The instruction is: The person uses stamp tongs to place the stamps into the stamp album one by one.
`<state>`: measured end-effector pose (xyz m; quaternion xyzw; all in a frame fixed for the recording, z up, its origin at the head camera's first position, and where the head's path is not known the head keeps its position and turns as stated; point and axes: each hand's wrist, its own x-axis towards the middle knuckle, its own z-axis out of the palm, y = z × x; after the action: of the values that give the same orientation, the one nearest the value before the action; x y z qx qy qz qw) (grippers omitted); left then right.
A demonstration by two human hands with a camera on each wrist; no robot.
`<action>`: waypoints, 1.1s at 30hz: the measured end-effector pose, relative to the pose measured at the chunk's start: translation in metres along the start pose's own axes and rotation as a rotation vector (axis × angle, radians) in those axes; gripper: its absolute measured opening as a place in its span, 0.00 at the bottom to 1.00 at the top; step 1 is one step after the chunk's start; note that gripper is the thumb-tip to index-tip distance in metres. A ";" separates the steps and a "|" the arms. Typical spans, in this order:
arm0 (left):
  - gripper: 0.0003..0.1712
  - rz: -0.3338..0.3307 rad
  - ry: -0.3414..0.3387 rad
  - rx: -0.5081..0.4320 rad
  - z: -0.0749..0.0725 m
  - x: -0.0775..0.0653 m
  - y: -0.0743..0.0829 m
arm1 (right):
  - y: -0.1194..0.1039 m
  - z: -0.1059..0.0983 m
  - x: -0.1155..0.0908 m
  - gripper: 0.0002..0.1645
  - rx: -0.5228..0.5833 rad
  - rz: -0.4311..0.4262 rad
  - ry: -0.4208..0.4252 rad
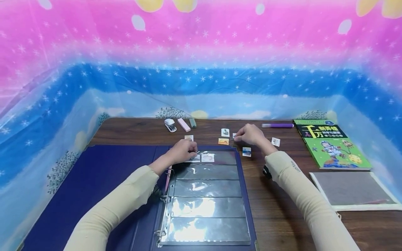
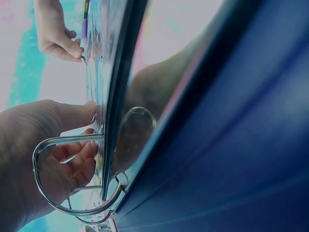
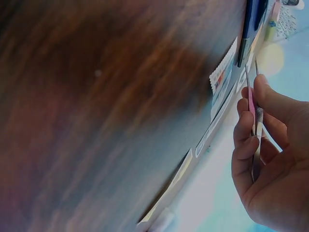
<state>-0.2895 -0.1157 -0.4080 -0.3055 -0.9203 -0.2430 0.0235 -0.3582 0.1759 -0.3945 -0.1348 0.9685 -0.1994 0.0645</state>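
Note:
My right hand [image 1: 250, 135] holds a pair of tweezers [image 3: 259, 121] between thumb and fingers, its tips apart, low over the table among small stamps. Close by its fingertips lie an orange stamp [image 1: 223, 141], a greenish stamp [image 1: 224, 132] and one partly covered by the hand; a blue stamp [image 1: 246, 151] sits nearer the binder. At the top of a clear pocket page [image 1: 207, 188], my left hand [image 1: 182, 151] pinches the upper pocket's edge with thumb and curled fingers. Two stamps show in that top pocket, one [image 1: 207, 158] fully visible beside the left hand.
The dark blue ring binder [image 1: 103, 188] lies spread on the wooden table. Behind it are a white stapler [image 1: 170, 125], a pink block [image 1: 184, 124] and a green block [image 1: 193, 122]. A purple marker [image 1: 277, 126], green book [image 1: 334, 146] and mesh pouch [image 1: 355, 190] lie to the right.

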 end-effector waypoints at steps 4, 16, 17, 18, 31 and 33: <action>0.04 -0.001 0.001 0.003 0.000 0.001 0.001 | 0.002 0.003 0.002 0.13 0.010 0.003 -0.003; 0.03 -0.018 -0.024 0.006 0.001 0.003 0.003 | -0.001 0.006 0.004 0.10 -0.008 -0.002 0.033; 0.03 -0.023 -0.028 0.004 0.001 0.003 0.003 | -0.002 0.005 0.004 0.10 -0.004 -0.003 0.042; 0.03 -0.029 -0.034 0.000 0.001 0.003 0.003 | -0.003 0.005 0.004 0.10 0.002 -0.004 0.052; 0.04 -0.082 -0.104 -0.097 -0.003 0.007 0.003 | -0.020 -0.011 -0.012 0.11 0.153 -0.078 0.020; 0.05 -0.083 -0.112 -0.107 -0.005 0.009 0.005 | -0.019 -0.011 -0.014 0.10 0.167 -0.087 0.014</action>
<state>-0.2943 -0.1096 -0.3995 -0.2810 -0.9177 -0.2753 -0.0546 -0.3423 0.1672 -0.3756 -0.1694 0.9421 -0.2831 0.0602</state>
